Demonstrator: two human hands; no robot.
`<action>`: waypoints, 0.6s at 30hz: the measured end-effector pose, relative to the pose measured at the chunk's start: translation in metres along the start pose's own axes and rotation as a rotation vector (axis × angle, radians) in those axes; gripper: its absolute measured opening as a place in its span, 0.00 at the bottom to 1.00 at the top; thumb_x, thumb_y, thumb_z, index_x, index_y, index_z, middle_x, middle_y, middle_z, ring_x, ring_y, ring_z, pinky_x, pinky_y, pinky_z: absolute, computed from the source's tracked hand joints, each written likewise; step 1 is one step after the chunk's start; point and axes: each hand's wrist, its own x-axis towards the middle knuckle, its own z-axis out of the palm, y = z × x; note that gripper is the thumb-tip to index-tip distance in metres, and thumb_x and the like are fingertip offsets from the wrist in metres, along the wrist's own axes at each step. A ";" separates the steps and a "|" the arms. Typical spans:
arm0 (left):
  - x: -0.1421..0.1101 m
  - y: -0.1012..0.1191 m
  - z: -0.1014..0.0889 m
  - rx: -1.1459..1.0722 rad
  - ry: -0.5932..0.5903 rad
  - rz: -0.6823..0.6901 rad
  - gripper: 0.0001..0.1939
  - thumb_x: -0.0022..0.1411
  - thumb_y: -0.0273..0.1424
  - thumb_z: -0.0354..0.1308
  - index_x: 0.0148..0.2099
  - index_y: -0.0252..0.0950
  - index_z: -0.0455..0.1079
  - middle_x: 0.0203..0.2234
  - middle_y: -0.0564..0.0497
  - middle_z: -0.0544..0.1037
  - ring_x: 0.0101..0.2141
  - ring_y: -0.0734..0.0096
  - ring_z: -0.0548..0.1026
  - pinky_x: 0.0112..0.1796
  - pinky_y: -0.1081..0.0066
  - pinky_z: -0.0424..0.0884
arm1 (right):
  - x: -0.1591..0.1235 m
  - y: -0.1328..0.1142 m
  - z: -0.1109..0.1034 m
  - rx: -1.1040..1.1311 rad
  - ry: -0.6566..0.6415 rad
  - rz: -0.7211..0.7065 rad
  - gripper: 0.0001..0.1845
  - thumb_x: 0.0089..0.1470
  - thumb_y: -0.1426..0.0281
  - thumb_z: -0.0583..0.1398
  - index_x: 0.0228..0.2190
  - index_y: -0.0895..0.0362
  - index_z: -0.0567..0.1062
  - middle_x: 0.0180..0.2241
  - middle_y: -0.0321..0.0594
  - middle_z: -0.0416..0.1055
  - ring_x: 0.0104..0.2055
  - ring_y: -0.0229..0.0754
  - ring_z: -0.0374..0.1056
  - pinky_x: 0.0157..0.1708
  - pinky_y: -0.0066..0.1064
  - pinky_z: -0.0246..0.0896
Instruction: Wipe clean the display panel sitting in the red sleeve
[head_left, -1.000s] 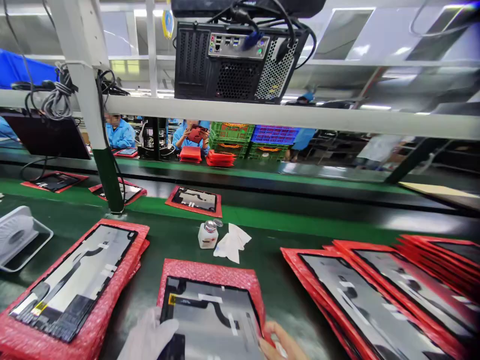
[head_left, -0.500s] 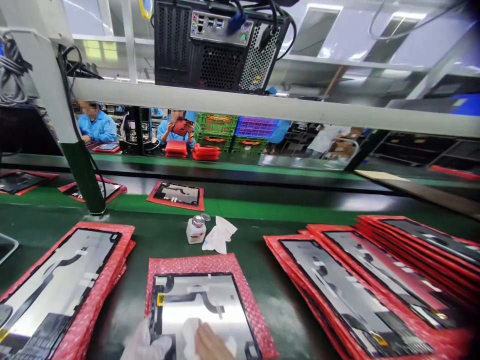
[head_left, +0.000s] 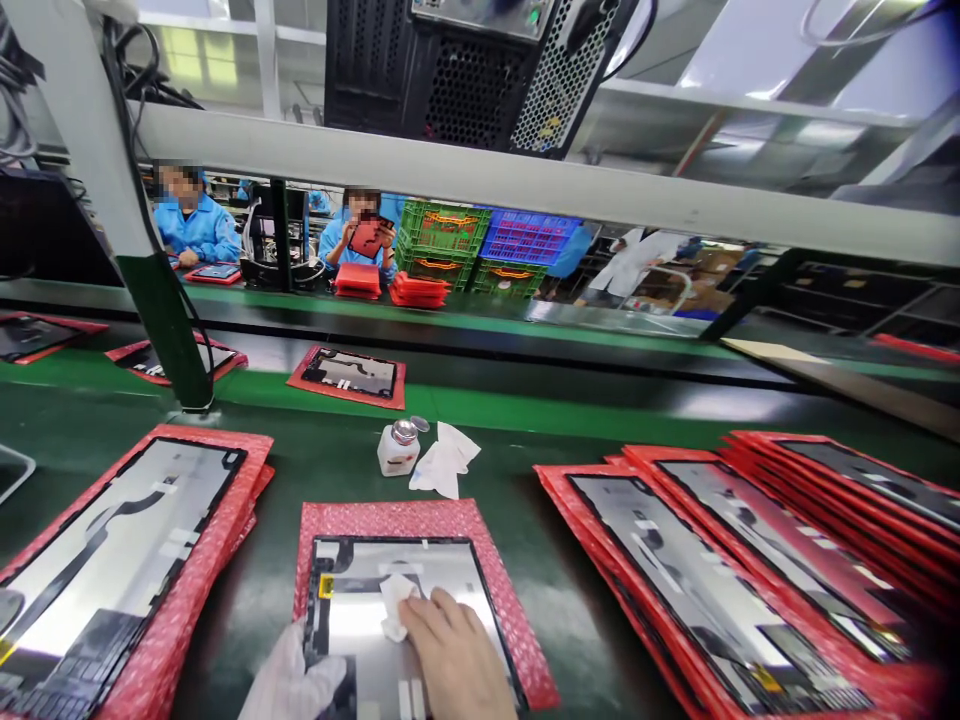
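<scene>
In the middle a display panel (head_left: 360, 640), silver-backed with a black frame, lies on a pink bubble-wrap sleeve (head_left: 390, 517). My right hand (head_left: 457, 655), bare, presses a folded white wipe (head_left: 395, 605) onto the panel's back, beside its dark ribbon strip. A white glove covers my left hand (head_left: 292, 680); its thumb rests over the panel's left edge while the other fingers are partly hidden. Beyond the sleeve stand a white pump bottle (head_left: 397, 452) with a raised metal lid and, beside it, a crumpled white cloth (head_left: 445, 460).
Panels on red sleeves are stacked at left (head_left: 135, 540) and right (head_left: 675, 560), with a taller red stack (head_left: 847, 500) farther right. One more panel (head_left: 351, 376) lies on the green strip behind. A post (head_left: 169, 330) rises at left; co-workers (head_left: 199, 230) sit across the line.
My right hand has moved up the panel with the wipe and shows more fully. My left hand remains at the left edge. The camera view has tilted down slightly.
</scene>
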 end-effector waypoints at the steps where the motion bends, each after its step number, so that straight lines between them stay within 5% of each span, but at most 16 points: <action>1: 0.000 0.001 0.000 0.010 0.005 -0.007 0.22 0.48 0.31 0.52 0.47 0.31 0.67 0.41 0.46 0.79 0.44 0.60 0.74 0.45 0.70 0.68 | 0.007 -0.003 -0.001 0.018 -0.016 -0.009 0.15 0.57 0.78 0.48 0.37 0.54 0.72 0.34 0.38 0.73 0.38 0.46 0.64 0.37 0.36 0.55; 6: -0.004 0.005 0.000 0.036 0.048 0.075 0.19 0.48 0.32 0.52 0.43 0.30 0.68 0.39 0.44 0.79 0.43 0.59 0.75 0.45 0.70 0.68 | 0.033 -0.021 0.009 0.062 -0.147 -0.015 0.10 0.55 0.74 0.55 0.39 0.52 0.70 0.31 0.37 0.70 0.34 0.45 0.63 0.33 0.36 0.56; 13: -0.003 0.006 -0.001 0.043 0.012 -0.014 0.22 0.48 0.32 0.52 0.47 0.30 0.68 0.43 0.46 0.78 0.47 0.62 0.73 0.44 0.76 0.67 | 0.001 0.005 -0.012 0.109 -0.188 -0.146 0.11 0.55 0.77 0.53 0.35 0.53 0.72 0.29 0.37 0.71 0.32 0.42 0.66 0.35 0.31 0.59; 18: -0.002 0.005 -0.001 0.041 -0.018 -0.015 0.25 0.49 0.33 0.51 0.50 0.30 0.66 0.44 0.45 0.77 0.48 0.59 0.72 0.47 0.70 0.66 | 0.043 0.048 -0.033 0.237 -0.261 0.152 0.13 0.57 0.75 0.50 0.33 0.53 0.74 0.31 0.38 0.71 0.34 0.40 0.68 0.35 0.29 0.62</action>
